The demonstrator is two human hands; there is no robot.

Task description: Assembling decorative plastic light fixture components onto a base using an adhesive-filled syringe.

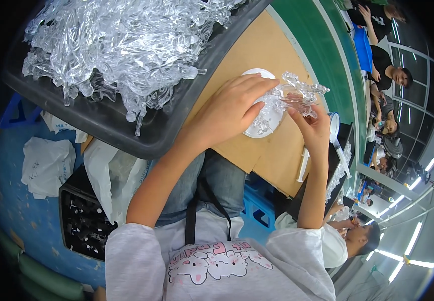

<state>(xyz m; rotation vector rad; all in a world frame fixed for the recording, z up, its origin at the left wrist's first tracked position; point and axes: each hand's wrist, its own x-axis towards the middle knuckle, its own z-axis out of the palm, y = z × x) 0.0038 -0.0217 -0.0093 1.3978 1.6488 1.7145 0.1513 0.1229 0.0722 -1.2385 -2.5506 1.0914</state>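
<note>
Over a white round dish (253, 131) on the brown board, both hands meet at a cluster of clear, branching plastic pieces (297, 90). My right hand (311, 125) pinches the cluster between thumb and fingers from its right side. From the left, my left hand (234, 103) reaches across the dish, its thumb and fingers closed about the cluster's left end; its far fingertips are partly hidden. More clear plastic lies in the dish under the hands. To the left, a dark tray (141, 140) holds a big heap of similar clear plastic pieces (126, 45).
The brown board (247, 45) lies beside a green surface (297, 25). A white-handled tool (303, 164) and a white, blue-rimmed strainer-like item (335, 131) lie right. Below left are a black bin (79, 215), white bags (49, 165) and a blue stool (257, 205). Other people sit at right.
</note>
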